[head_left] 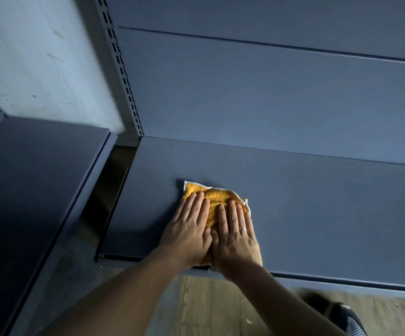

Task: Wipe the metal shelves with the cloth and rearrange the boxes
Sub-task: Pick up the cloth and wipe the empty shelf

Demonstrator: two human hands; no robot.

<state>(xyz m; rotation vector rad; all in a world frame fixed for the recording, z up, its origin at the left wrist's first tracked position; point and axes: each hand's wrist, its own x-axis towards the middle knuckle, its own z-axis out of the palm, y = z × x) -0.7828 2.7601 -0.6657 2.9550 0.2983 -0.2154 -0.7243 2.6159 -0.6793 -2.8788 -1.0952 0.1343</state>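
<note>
- Shelf (317, 214): grey-blue metal, flat. Nothing on it but the cloth and two hands. No dust or streaks legible on its surface.
- Cloth (217, 197): orange terry with white edging, folded. Flat on the shelf toward its left end, from near the front lip to about mid-depth.
- Left hand (189, 236): palm down on the left half of the cloth, on the shelf. Fingers straight and together, pressing, curled round nothing.
- Right hand (235, 238): touching the left hand, flat on the right half of the cloth. Fingers straight, ring (242, 229) on one. Pressing, not gripping.
- Back panel (269, 93): upright behind the shelf, same colour.
- Slotted post (121, 69): at the shelf's back left corner.
- Second shelf unit (39, 178): left of the shelf, across a dark gap.
- Floor (208, 306): wood pattern, below the shelf's front lip. Shoe (349, 318) on it, toward the shelf's right.
- Boxes: none in view on or around the shelf.
- Progress, as a judgement: wiping under way on this shelf, which parts are already wiped not readable. Long stretch toward the shelf's right end probably left. Rearranging of boxes not yet begun, as far as shown.
</note>
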